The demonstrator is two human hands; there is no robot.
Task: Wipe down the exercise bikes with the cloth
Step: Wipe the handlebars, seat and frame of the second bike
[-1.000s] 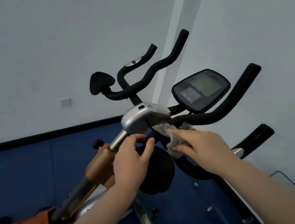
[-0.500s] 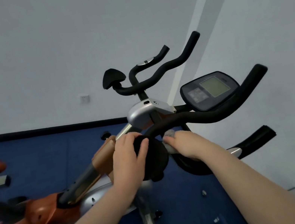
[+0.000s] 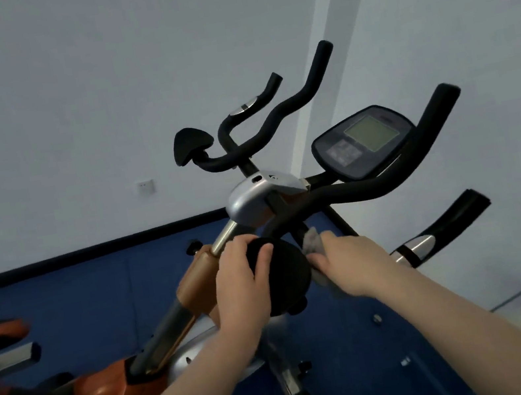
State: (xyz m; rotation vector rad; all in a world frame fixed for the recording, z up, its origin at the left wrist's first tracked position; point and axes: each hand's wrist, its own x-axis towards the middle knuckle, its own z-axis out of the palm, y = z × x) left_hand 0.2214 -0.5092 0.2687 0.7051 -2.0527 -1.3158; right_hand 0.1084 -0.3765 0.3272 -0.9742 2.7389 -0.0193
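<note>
R hand grips cloth, L hand on pad

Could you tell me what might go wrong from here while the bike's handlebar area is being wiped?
1. The cloth sits bunched between the right hand and the handlebar stem, so it may snag or slip out.
2. The left hand grips the round black pad; if the pad turns, the bracing could give way.

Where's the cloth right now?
Head view, centre-right: the grey cloth is held in the right hand against the handlebar stem, just right of the round black pad.
</note>
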